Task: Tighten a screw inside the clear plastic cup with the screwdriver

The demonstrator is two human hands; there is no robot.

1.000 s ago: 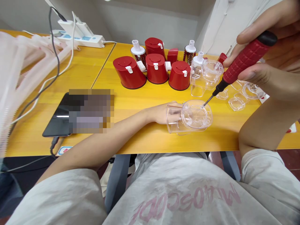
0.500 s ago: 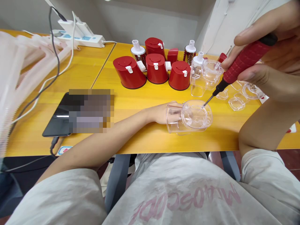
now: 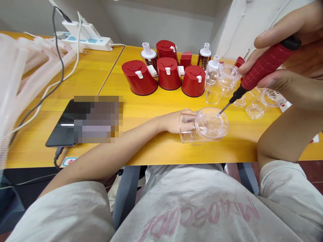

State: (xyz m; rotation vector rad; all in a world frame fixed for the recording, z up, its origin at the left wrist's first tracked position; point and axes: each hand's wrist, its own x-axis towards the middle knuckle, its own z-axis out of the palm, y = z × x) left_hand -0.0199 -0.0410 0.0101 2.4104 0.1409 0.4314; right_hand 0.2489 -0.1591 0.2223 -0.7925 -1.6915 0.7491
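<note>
Resting on the yellow desk (image 3: 161, 151), the left hand (image 3: 175, 121) is wrapped around the narrow end of a clear plastic housing (image 3: 210, 125), whose inner rim is seemingly touched by the tip of a red-handled precision screwdriver (image 3: 267, 64), gripped firmly in the right hand (image 3: 282, 57).

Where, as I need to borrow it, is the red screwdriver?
In the head view, the screwdriver sits in the right hand, its tip at the clear plastic housing.
</note>
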